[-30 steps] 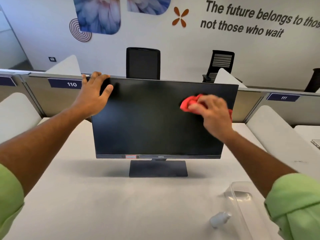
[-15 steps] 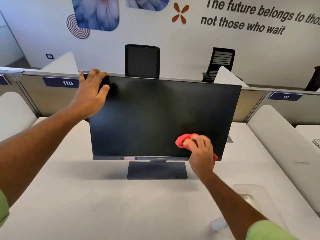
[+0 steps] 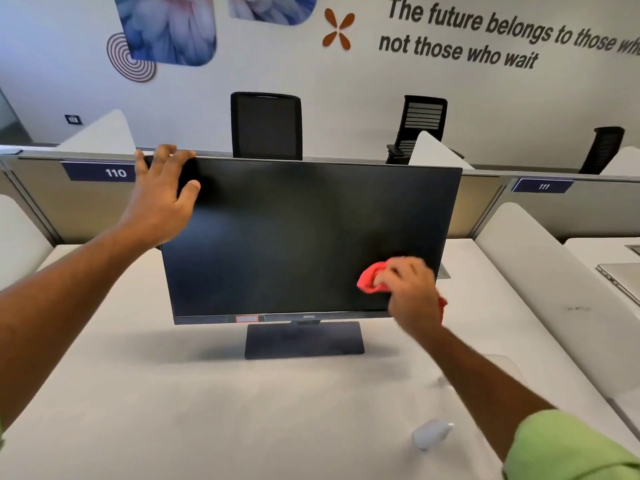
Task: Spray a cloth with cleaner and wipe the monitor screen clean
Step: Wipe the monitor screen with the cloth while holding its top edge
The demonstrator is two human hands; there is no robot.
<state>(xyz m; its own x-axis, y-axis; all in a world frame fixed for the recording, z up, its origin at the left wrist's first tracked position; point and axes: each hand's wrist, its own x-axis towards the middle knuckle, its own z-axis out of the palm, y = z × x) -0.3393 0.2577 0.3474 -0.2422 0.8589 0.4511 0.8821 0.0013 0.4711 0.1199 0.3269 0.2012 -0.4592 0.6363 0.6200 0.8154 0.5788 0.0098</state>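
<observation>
A black monitor (image 3: pixel 298 233) stands on its flat base on the white desk (image 3: pixel 207 410), its screen dark. My left hand (image 3: pixel 162 195) grips the monitor's top left corner, fingers over the upper edge. My right hand (image 3: pixel 410 292) presses a bunched red cloth (image 3: pixel 370 280) against the lower right part of the screen. A small white spray bottle (image 3: pixel 431 434) lies on the desk at the front right, partly behind my right forearm.
A low grey partition (image 3: pixel 86 202) with labels 110 and 111 runs behind the monitor. Black office chairs (image 3: pixel 266 126) stand beyond it. White side dividers flank the desk. A closed laptop (image 3: pixel 620 278) lies on the neighbouring desk to the right.
My right hand swept the red cloth from the upper right of the screen down to the bottom edge, then slightly right and up. My left hand stayed on the top left corner.
</observation>
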